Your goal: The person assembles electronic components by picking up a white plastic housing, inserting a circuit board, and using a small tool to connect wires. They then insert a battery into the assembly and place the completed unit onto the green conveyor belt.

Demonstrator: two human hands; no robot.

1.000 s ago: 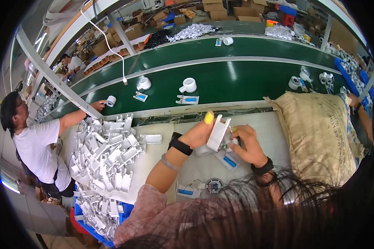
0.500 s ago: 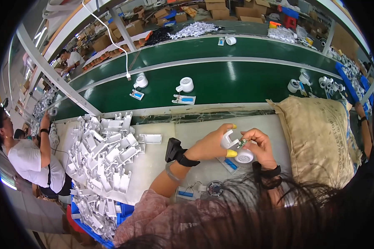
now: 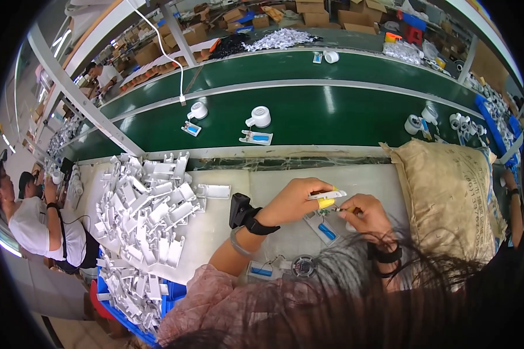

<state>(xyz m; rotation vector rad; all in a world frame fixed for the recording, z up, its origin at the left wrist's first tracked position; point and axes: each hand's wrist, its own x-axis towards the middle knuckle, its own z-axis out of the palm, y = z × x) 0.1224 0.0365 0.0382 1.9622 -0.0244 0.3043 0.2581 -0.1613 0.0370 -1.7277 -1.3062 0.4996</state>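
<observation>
My left hand (image 3: 294,205), with yellow covers on its fingertips, is closed around a white plastic shell (image 3: 327,195) held above the table. Just below it is a small green circuit board (image 3: 324,212). My right hand (image 3: 368,214) pinches something small and thin close to the board; its exact kind does not show. Under the hands lies a white housing half with a blue battery (image 3: 326,231). Nearer to me, a second blue battery (image 3: 261,271) sits in its housing, wired beside a dark round part (image 3: 302,266). Loose hair covers part of my right wrist.
White shells pile up (image 3: 151,209) at left, spilling into a blue bin (image 3: 174,294). A tan woven sack (image 3: 445,198) stands at right. Beyond runs a green conveyor (image 3: 326,119) carrying white round-headed units (image 3: 259,117). A cable (image 3: 163,49) hangs overhead. A co-worker (image 3: 32,227) is at left.
The white shell has tilted flatter in my left hand. The circuit board now shows under it, and my right hand has shifted slightly. The round white perforated part is mostly hidden now.
</observation>
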